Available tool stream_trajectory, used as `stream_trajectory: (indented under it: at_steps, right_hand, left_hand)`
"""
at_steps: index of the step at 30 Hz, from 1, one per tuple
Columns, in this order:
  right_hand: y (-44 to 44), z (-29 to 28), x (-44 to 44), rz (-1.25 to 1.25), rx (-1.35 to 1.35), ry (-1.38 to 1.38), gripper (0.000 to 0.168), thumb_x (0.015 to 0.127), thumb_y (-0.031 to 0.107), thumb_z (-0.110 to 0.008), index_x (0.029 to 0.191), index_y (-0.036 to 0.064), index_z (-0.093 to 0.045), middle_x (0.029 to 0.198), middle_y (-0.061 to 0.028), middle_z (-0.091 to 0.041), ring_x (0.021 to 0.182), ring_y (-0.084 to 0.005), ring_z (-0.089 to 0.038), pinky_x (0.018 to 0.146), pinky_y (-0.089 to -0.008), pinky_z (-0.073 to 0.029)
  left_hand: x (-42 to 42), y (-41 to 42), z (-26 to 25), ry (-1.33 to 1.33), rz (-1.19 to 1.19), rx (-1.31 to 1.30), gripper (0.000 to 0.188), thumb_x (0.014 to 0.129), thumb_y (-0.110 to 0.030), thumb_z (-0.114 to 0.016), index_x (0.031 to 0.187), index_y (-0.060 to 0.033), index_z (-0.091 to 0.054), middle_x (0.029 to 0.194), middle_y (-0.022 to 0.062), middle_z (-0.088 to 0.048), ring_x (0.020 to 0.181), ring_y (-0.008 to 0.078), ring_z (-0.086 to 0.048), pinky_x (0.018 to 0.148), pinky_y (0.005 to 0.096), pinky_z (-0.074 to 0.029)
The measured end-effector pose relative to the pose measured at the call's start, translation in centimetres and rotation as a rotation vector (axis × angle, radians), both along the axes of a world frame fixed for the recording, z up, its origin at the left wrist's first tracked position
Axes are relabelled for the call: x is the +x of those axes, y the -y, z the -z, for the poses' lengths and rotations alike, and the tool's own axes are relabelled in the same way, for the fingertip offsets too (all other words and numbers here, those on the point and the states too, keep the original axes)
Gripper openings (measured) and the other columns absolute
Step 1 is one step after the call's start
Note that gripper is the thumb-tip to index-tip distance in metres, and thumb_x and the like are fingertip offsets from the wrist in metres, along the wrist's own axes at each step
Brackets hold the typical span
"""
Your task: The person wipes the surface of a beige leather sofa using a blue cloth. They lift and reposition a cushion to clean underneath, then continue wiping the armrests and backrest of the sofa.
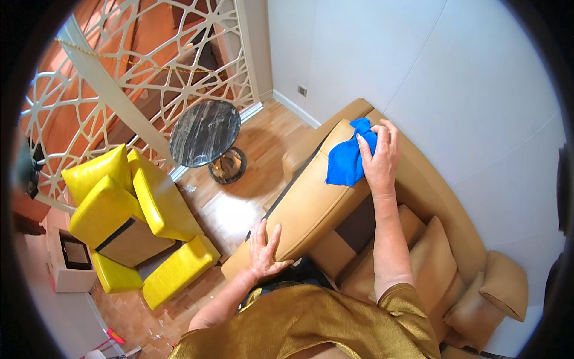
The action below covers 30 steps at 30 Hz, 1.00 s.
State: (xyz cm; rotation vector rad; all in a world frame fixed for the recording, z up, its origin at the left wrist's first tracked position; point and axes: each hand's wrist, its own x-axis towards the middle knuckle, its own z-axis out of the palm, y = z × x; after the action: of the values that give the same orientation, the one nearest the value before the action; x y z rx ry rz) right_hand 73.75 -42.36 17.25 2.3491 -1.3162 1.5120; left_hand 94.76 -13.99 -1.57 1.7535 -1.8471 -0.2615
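Between the thumb and fingers of my right hand [381,159] is a blue cloth [347,159], bunched at its upper end. The cloth's lower part lies spread over the far end of a tan leather seat cushion [314,197], which is tilted up on a tan sofa [430,188]. My left hand [264,251] rests on the near end of that cushion, palm down and fingers apart. A dark strip runs along the cushion's left edge. Below its right side the sofa's dark brown base [358,224] shows.
A round table with a black marble top [206,132] stands left of the sofa. Further left is a yellow armchair [166,202] with its cushions displaced. A white lattice screen [116,98] rises behind them. Tan pillows [504,285] lie at right. Litter bits [188,188] dot the wooden floor.
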Motion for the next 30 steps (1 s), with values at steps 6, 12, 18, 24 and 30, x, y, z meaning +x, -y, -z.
stream_trajectory:
  at_steps: [6, 12, 18, 24, 30]
  right_hand:
    - [-3.8, 0.8, 2.1, 0.022, 0.043, -0.053, 0.032, 0.092, 0.023, -0.07, 0.113, 0.006, -0.055, 0.103, -0.0153, -0.062, 0.096, -0.0371, -0.061, 0.084, -0.0469, -0.046]
    - [-8.8, 0.3, 3.8, 0.095, -0.021, -0.082, 0.034, 0.089, 0.018, -0.073, 0.115, 0.005, -0.055, 0.11, -0.0158, -0.062, 0.105, -0.0362, -0.06, 0.092, -0.0474, -0.045]
    - [-12.0, 0.0, 4.4, 0.058, -0.036, -0.076, 0.036, 0.089, 0.022, -0.073, 0.115, 0.004, -0.056, 0.118, -0.0163, -0.062, 0.108, -0.0359, -0.059, 0.093, -0.0481, -0.045]
    - [-14.1, -1.3, 3.4, 0.137, -0.1, -0.4, 0.041, 0.087, 0.033, -0.075, 0.114, 0.006, -0.06, 0.126, -0.0138, -0.058, 0.115, -0.0336, -0.053, 0.099, -0.0509, -0.04]
    - [-17.5, 1.6, 3.5, 0.008, -0.094, -0.485, 0.041, 0.078, 0.028, -0.08, 0.109, 0.009, -0.062, 0.112, -0.0083, -0.059, 0.106, -0.0291, -0.055, 0.097, -0.0498, -0.039]
  left_hand:
    - [3.5, -1.7, 0.4, -0.076, 0.004, 0.025, 0.118, 0.063, -0.066, -0.083, 0.156, -0.0141, -0.033, 0.159, 0.0326, -0.016, 0.146, 0.0526, -0.018, 0.118, 0.0612, -0.021]
    - [4.0, 1.3, -5.1, -0.092, 0.016, 0.165, 0.141, 0.057, -0.086, -0.073, 0.159, -0.0062, -0.017, 0.159, 0.0348, -0.013, 0.147, 0.0539, -0.015, 0.12, 0.061, -0.018]
    - [-1.1, 8.1, -12.4, -0.166, 0.038, -0.128, 0.139, 0.057, -0.079, -0.079, 0.158, -0.0037, -0.02, 0.156, 0.0357, -0.021, 0.144, 0.054, -0.023, 0.119, 0.0605, -0.02]
    - [-2.7, 8.6, -10.9, -0.2, 0.048, -0.289, 0.122, 0.062, -0.06, -0.084, 0.155, -0.0027, -0.028, 0.149, 0.0339, -0.031, 0.137, 0.0514, -0.033, 0.114, 0.0593, -0.03]
    - [-3.4, 9.5, -10.0, -0.143, -0.001, -0.34, 0.087, 0.074, -0.043, -0.075, 0.144, -0.0021, -0.044, 0.143, 0.0303, -0.041, 0.134, 0.0479, -0.037, 0.107, 0.0576, -0.034]
